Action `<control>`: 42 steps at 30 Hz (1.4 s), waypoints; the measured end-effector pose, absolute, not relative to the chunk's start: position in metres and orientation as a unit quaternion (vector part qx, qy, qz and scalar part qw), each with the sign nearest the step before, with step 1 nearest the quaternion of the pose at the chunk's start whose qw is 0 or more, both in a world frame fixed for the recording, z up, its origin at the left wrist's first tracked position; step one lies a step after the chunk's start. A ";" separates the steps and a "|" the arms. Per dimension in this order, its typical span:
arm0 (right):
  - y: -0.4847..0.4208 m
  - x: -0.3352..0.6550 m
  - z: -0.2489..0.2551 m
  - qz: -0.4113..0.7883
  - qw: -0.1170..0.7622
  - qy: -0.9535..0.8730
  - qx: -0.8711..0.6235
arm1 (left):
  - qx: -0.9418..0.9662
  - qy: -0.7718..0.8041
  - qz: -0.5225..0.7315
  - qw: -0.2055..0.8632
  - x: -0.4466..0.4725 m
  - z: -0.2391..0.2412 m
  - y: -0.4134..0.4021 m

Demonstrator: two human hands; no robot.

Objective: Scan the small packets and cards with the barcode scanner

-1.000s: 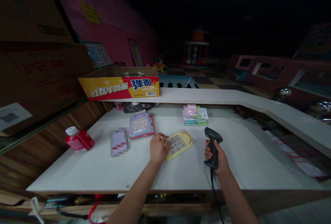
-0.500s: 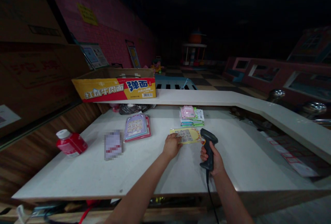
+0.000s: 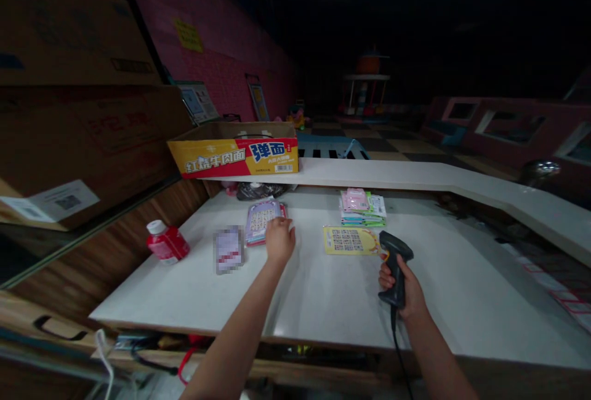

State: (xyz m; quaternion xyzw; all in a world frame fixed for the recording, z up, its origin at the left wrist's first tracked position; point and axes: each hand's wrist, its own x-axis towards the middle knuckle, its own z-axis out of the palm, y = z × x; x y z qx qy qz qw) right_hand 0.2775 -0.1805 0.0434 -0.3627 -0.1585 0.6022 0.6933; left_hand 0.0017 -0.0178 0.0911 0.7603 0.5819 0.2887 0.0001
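Note:
My right hand [image 3: 406, 286] is wrapped round the grip of a black corded barcode scanner [image 3: 394, 264]. The scanner's head is at the right end of a yellow card [image 3: 348, 241] printed with a block of small codes, lying flat on the white counter. Over at the left, my left hand [image 3: 280, 241] is at the right side of a stack of packaged cards [image 3: 258, 218], purple on top. Its fingers show only in part and look loosely bent, with nothing visible in them. Behind the yellow card sits a pile of small pink and green packets [image 3: 362, 208].
A red bottle with a white cap [image 3: 167, 243] and a blurred-out phone-sized item [image 3: 229, 250] are on the counter's left. A noodle carton [image 3: 240, 154] stands on the raised ledge [image 3: 392, 173]. Large cardboard boxes [image 3: 92, 141] are stacked at far left. The scanner cable [image 3: 399, 351] hangs over the front edge.
My left hand has left the yellow card and moved left to the stack of cards. My right hand still holds the scanner by the yellow card. The view has turned left.

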 end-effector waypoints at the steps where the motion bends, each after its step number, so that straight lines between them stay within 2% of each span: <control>1: -0.181 0.278 0.043 0.604 0.694 -0.155 -0.359 | 0.731 0.620 0.284 -0.028 -0.011 0.097 -0.015; 4: -0.183 0.277 0.043 0.607 0.697 -0.149 -0.352 | 0.645 0.718 0.247 -0.080 -0.039 0.108 -0.010; 10: -0.183 0.276 0.043 0.604 0.710 -0.132 -0.338 | 0.578 0.794 0.189 -0.023 -0.055 0.108 -0.006; 14: -0.183 0.277 0.040 0.611 0.711 -0.119 -0.326 | 0.574 0.791 0.209 -0.020 -0.061 0.113 -0.003; 17: -0.183 0.277 0.040 0.609 0.714 -0.121 -0.325 | 0.565 0.778 0.274 0.020 -0.073 0.117 0.005; 19: -0.183 0.276 0.041 0.606 0.713 -0.125 -0.330 | 0.529 0.766 0.342 0.128 -0.081 0.119 0.012; 23: -0.182 0.277 0.040 0.613 0.711 -0.121 -0.322 | 0.395 0.627 0.466 0.483 -0.084 0.119 0.016; 26: -0.182 0.278 0.038 0.621 0.713 -0.113 -0.305 | 0.357 0.540 0.500 0.575 -0.069 0.112 0.006; 30: -0.182 0.278 0.034 0.620 0.712 -0.118 -0.306 | 0.374 0.433 0.572 0.588 -0.035 0.089 -0.015; 35: -0.181 0.274 0.036 0.595 0.715 -0.132 -0.342 | 0.474 0.356 0.571 0.568 -0.001 0.049 -0.023; 42: -0.188 0.240 0.054 0.523 0.667 -0.216 -0.484 | 0.523 0.350 0.607 0.486 0.009 0.012 -0.008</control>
